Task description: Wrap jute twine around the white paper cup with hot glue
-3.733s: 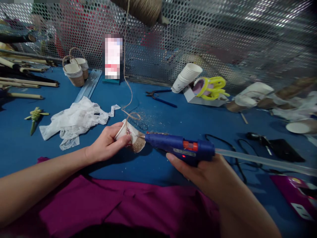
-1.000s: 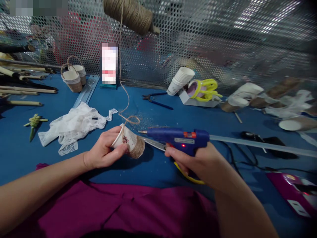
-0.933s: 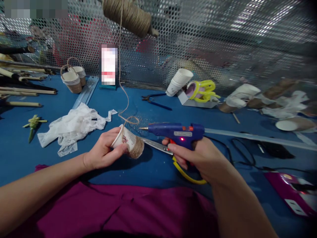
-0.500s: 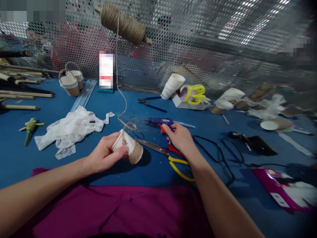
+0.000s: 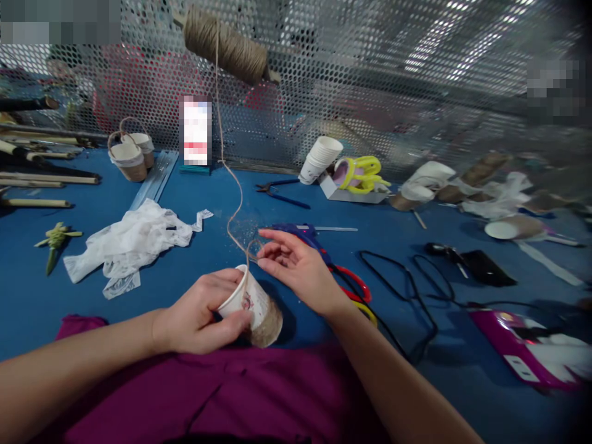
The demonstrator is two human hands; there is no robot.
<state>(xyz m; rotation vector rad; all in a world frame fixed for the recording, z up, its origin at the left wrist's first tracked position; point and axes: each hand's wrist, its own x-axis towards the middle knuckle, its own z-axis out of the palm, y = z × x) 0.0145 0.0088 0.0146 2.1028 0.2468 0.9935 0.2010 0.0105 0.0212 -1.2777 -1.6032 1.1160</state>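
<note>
My left hand (image 5: 208,311) is closed around a white paper cup (image 5: 252,302), tilted with its mouth up and left. Brown twine is wound around the cup's base. A strand of twine (image 5: 235,231) runs down to the cup's rim and curls into a small loop beside it. At that loop, my right hand (image 5: 298,265) has its curled fingertips and thumb on the twine. Behind the right hand lies a blue glue gun (image 5: 296,230) with a clear glue stick in it. Scissors with red and yellow handles (image 5: 358,287) are partly hidden under the right wrist.
A twine spool (image 5: 225,46) hangs on the mesh panel. White lace (image 5: 134,243) lies left, near two small handled buckets (image 5: 129,159). Pliers (image 5: 284,193), stacked cups (image 5: 321,159) and a yellow-handled tool in a box stand behind. Black cable (image 5: 407,283) and a magenta power strip (image 5: 504,345) lie right.
My right hand has let go of the glue gun, which now lies on the table, and moved left to the twine loop. The cup in my left hand has shifted right and closer.
</note>
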